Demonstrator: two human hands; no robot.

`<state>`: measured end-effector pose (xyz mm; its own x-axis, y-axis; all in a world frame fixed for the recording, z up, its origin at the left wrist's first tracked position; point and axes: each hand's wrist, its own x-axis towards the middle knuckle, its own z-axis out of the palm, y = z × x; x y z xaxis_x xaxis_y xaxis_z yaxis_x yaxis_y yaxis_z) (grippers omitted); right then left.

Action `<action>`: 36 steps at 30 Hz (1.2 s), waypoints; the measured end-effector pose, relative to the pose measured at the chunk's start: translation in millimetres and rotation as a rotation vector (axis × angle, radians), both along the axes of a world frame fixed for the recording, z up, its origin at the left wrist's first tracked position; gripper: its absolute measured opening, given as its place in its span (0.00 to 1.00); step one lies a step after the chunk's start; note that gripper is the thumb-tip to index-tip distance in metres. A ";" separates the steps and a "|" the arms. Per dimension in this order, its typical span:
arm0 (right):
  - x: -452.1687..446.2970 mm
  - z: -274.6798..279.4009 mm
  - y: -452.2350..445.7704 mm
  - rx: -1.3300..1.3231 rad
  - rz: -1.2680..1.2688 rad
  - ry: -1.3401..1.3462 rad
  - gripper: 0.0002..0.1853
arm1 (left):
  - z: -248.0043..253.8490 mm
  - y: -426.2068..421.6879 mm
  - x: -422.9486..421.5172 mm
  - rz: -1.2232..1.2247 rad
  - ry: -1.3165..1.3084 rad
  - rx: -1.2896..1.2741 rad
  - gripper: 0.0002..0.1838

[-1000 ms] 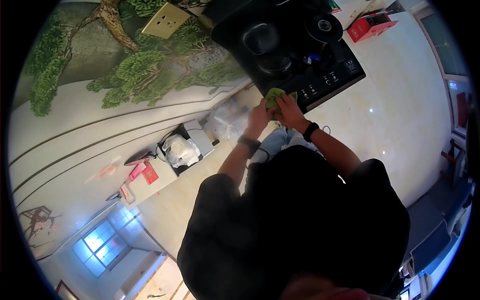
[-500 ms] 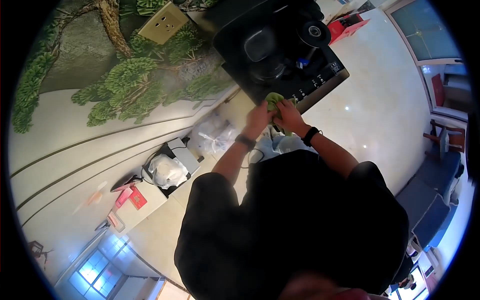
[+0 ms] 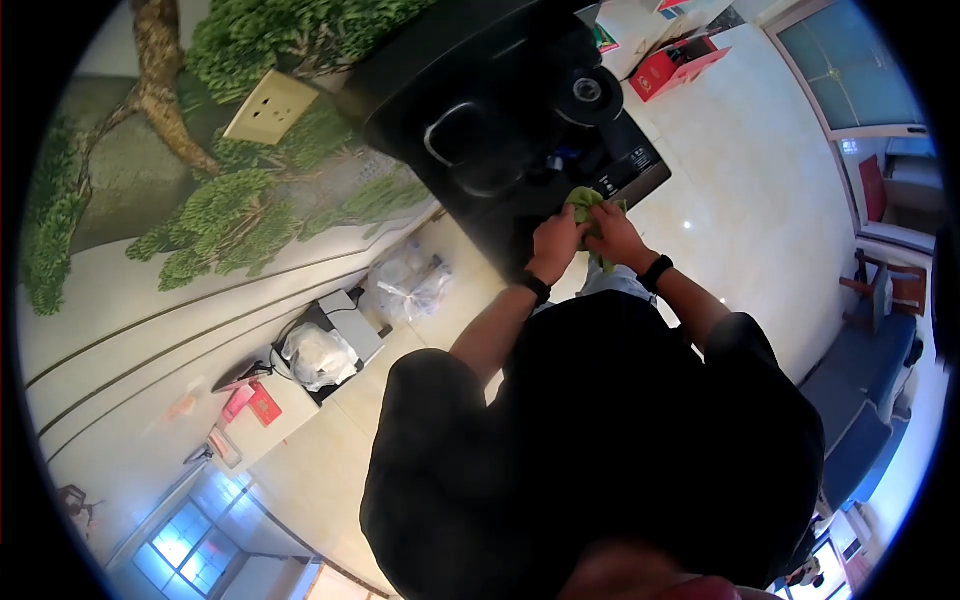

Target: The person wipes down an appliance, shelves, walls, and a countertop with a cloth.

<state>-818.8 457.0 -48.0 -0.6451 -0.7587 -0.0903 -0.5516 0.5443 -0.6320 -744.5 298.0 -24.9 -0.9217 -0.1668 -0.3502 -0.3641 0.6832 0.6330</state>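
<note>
A crumpled green cloth (image 3: 584,202) is bunched between my two hands at the front edge of a black tabletop (image 3: 520,225). My left hand (image 3: 557,243) grips the cloth from the left side, fingers closed on it. From the right, my right hand (image 3: 617,238) holds the same cloth, its fingers curled into the folds. Part of the cloth hangs below the hands. Beyond them on the black top are dark items, among them a round black object (image 3: 587,92) with a pale centre and a small blue thing (image 3: 566,153).
A tied clear plastic bag (image 3: 410,290) lies on the floor to the left. Nearby, a white bag (image 3: 320,357) rests on a low cabinet with red packets (image 3: 264,402). A red box (image 3: 675,70) stands beyond the table. A blue sofa (image 3: 850,385) is at the right.
The view has shifted, and my hands with the green cloth now appear farther right against the black tabletop's near edge. Both hands still hold the cloth.
</note>
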 end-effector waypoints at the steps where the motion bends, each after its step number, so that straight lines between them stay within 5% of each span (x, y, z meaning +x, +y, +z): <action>1: -15.4 1.3 10.5 -0.002 0.009 -0.013 0.27 | 3.1 11.8 -12.8 0.022 0.003 0.021 0.20; 9: -156.3 -9.0 69.5 -0.122 0.231 0.033 0.27 | -13.3 118.9 -112.1 0.394 0.125 0.022 0.19; 16: -248.0 -24.8 49.4 -0.231 0.395 0.037 0.27 | -43.4 128.1 -192.2 0.617 0.152 -0.083 0.21; 20: -250.4 -21.8 44.0 -0.158 0.337 0.021 0.24 | -53.8 121.2 -193.8 0.601 0.264 -0.130 0.20; 23: -233.1 -14.4 63.8 -0.094 0.296 0.008 0.22 | 5.3 140.9 -185.8 0.600 0.011 -0.148 0.17; 25: -221.1 -11.6 81.3 -0.087 0.304 -0.002 0.25 | -19.9 151.8 -168.9 0.506 0.096 -0.317 0.18; 29: -207.0 -13.9 118.1 -0.119 0.387 -0.067 0.28 | -35.1 171.5 -142.3 0.480 -0.061 0.039 0.20; 32: -208.3 -6.4 125.6 -0.105 0.446 -0.254 0.29 | 30.0 172.1 -139.9 0.560 -0.140 0.519 0.22; 36: -231.2 66.8 103.9 -0.217 0.384 -0.273 0.29 | 89.2 149.1 -150.5 0.476 0.050 0.295 0.26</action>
